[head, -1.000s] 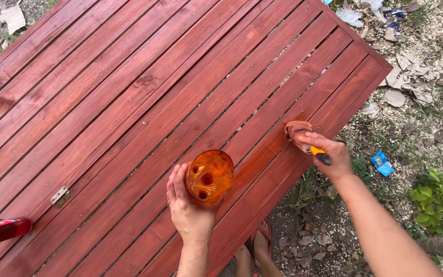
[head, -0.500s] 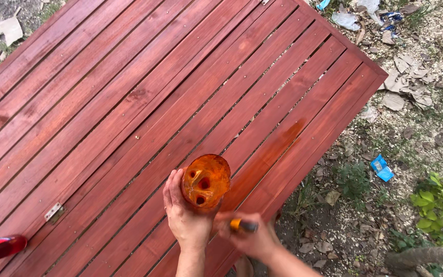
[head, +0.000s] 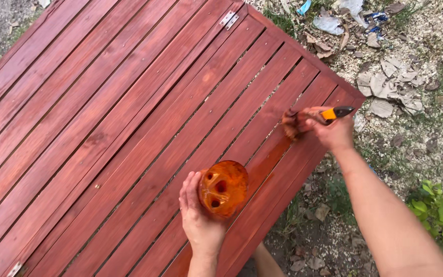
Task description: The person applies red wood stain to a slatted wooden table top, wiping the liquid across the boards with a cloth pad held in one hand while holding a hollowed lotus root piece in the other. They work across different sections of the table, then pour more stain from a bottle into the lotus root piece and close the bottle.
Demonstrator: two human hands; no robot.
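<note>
right hand | brush moved from cup to slat edge

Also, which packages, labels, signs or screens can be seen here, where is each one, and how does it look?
Container: in the left hand, over the red slatted panel; rounded, see-through, stained orange.
Crumpled wrappers: on the ground beyond the panel's top corner; pale and bluish.
Torn cardboard scraps: on the ground at right; flat, grey-brown.
No labels, signs or screens show.
</note>
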